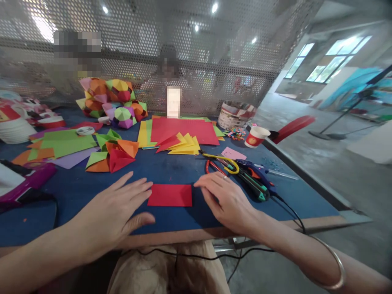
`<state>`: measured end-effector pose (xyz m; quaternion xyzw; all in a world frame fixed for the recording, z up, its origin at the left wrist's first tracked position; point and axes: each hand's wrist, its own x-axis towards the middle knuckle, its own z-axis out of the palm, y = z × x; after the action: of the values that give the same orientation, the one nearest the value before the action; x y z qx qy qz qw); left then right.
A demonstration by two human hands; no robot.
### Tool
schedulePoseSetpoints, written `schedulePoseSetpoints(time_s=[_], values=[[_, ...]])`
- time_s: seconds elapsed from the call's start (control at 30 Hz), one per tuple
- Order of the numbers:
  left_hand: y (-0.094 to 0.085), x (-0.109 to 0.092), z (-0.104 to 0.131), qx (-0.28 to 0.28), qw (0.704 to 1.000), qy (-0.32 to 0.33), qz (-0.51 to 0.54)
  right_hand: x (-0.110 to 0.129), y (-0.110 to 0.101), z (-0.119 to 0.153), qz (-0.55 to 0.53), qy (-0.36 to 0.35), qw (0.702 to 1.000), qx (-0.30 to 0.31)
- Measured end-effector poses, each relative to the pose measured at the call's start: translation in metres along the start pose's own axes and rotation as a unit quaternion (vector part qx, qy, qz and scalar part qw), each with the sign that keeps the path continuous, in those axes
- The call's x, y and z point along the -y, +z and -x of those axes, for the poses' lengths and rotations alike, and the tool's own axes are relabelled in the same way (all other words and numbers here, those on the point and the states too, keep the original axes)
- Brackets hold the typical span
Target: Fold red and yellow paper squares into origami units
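A small red paper rectangle (170, 195) lies flat on the blue tabletop near its front edge. My left hand (122, 204) is open, palm down, with its fingertips at the paper's left edge and the thumb apart below. On the other side, my right hand (225, 198) is bent with loosely curved fingers, its fingertips just off the paper's upper right corner. Nothing shows between its fingers. Close beyond that hand lie scissors with yellow handles (232, 165), a dark green-and-black cutter (254, 185) and a blue glue gun (257, 173).
Stacked red sheets (185, 128), folded yellow papers (186, 145) and folded paper units (118, 153) lie farther back. Paper balls (113, 102) stand by the perforated screen (196, 41). A purple tool (27, 183) is at left, a paper cup (256, 136) at right. Blurred people are behind the screen.
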<state>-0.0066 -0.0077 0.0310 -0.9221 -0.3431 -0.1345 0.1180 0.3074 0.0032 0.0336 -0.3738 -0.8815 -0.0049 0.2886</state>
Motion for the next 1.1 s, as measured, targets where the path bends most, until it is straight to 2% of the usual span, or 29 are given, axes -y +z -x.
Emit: schedulePoseSetpoints(time_s=[0.03,0.1,0.17,0.23,0.3,0.37,0.47,0.57,0.73,0.8,0.9,1.0,1.1], values=[[-0.001,0.002,-0.008,-0.017,0.999,-0.027,0.020,0.001,-0.002,-0.009,0.011,0.040,0.999,0.035],[-0.005,0.003,-0.027,-0.011,0.996,-0.055,0.069,0.004,-0.006,-0.029,0.022,0.099,0.985,0.138],[-0.007,0.004,-0.046,0.020,0.989,-0.074,0.130,0.006,-0.008,-0.048,0.013,0.118,0.965,0.234],[-0.007,0.004,-0.062,0.046,0.981,-0.080,0.168,0.007,-0.007,-0.061,0.001,0.111,0.955,0.275],[-0.003,0.005,-0.072,0.066,0.976,-0.072,0.195,0.004,-0.003,-0.069,-0.037,0.097,0.951,0.290],[0.003,0.008,-0.078,0.051,0.974,-0.051,0.215,-0.001,0.003,-0.070,-0.096,0.096,0.953,0.269],[0.011,0.014,-0.081,-0.052,0.969,-0.014,0.240,-0.008,0.012,-0.064,-0.163,0.085,0.968,0.170],[0.013,0.021,-0.079,-0.115,0.954,0.008,0.278,-0.015,0.017,-0.055,-0.182,0.003,0.978,0.099],[0.007,0.022,-0.070,-0.099,0.935,0.058,0.335,-0.023,0.021,-0.048,-0.080,-0.118,0.988,0.053],[0.005,0.019,-0.065,-0.094,0.929,0.088,0.348,-0.025,0.022,-0.048,-0.061,-0.156,0.986,0.010],[0.004,0.018,-0.060,-0.097,0.940,0.103,0.311,-0.027,0.019,-0.049,-0.044,-0.201,0.978,-0.044],[0.007,0.021,-0.057,-0.092,0.965,0.101,0.223,-0.027,0.014,-0.049,-0.037,-0.231,0.972,-0.015],[0.007,0.024,-0.053,-0.053,0.976,0.113,0.179,-0.027,0.012,-0.046,-0.054,-0.240,0.968,0.045]])
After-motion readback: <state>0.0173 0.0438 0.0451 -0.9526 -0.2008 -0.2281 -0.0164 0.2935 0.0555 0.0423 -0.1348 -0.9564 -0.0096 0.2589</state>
